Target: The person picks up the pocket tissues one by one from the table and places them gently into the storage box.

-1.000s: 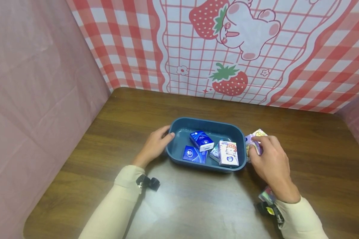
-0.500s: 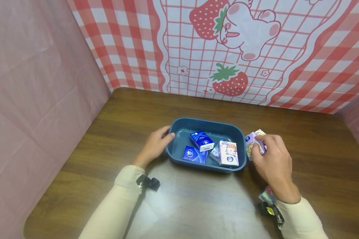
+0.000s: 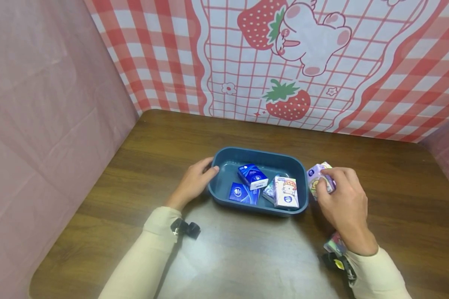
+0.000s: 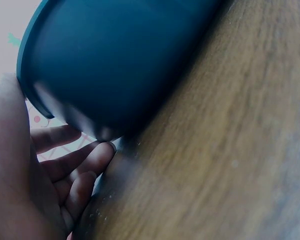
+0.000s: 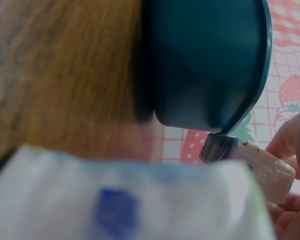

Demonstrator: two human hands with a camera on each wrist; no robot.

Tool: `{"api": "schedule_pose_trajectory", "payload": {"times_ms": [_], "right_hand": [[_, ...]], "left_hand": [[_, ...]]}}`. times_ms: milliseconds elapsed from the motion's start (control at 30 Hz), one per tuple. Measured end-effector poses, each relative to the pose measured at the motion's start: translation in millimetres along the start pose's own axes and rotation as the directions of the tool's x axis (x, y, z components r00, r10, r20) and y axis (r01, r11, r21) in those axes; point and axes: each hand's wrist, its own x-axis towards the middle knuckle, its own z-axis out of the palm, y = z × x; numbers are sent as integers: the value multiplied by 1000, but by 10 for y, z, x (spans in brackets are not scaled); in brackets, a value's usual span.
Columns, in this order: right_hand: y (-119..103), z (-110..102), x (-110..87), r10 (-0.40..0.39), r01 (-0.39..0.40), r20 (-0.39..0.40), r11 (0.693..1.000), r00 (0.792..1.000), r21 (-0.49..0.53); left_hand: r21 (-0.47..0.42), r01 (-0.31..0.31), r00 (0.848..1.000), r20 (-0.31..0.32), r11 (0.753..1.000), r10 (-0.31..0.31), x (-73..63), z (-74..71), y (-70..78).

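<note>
From here the right hand [image 3: 345, 203] pinches the purple pack [image 3: 314, 173], its long axis hard to judge, just outside the right end of the bin [image 3: 223, 176], whose left end the left hand [image 3: 193, 182] grips.

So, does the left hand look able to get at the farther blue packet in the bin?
Probably yes: the left hand is at the left end of the bin, whose top is open, and nothing covers the farther blue packet. It would likely need to release the bin first.
</note>
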Motion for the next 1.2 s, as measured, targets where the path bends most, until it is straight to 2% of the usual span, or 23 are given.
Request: {"api": "schedule_pose_trajectory", "payload": {"times_ms": [700, 1000, 1200], "right_hand": [[-10, -56, 27, -42, 45, -89, 999, 995, 26], [-84, -77, 33, -100, 110, -145, 992, 984, 66], [-143, -91, 24, -137, 149, -143, 986, 980, 72]], "left_hand": [[7, -4, 1000, -7, 1000, 4, -3, 2, 7], [4, -10, 1000, -9, 1000, 10, -2, 3, 3], [2, -7, 1000, -4, 1000, 7, -4, 0, 5]]}}
